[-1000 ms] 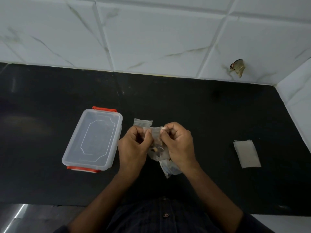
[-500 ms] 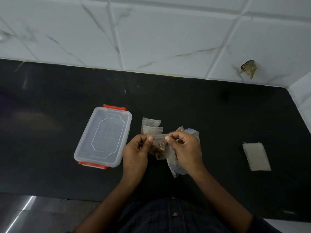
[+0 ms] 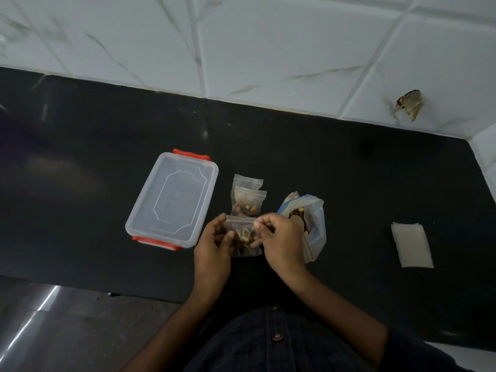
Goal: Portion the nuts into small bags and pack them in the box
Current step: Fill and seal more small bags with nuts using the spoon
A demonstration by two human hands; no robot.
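Both hands hold a small clear zip bag of nuts (image 3: 243, 236) just above the black counter. My left hand (image 3: 212, 249) pinches its left side and my right hand (image 3: 280, 241) pinches its top right edge. Just beyond it lie two more small bags (image 3: 248, 196), overlapping, the nearer one filled with nuts. A larger open plastic bag of nuts (image 3: 312, 218) with a wooden spoon in it lies to the right, partly behind my right hand. The clear box (image 3: 171, 200), lidded with red clips, sits to the left.
A stack of empty small bags (image 3: 410, 244) lies at the right on the black counter (image 3: 349, 170). White marble-look tiles form the back wall and right corner. The counter's front edge runs just below my wrists.
The hands have lowered the small bag toward the counter, uncovering the two filled bags and the big nut bag. The camera has shifted left and closer.
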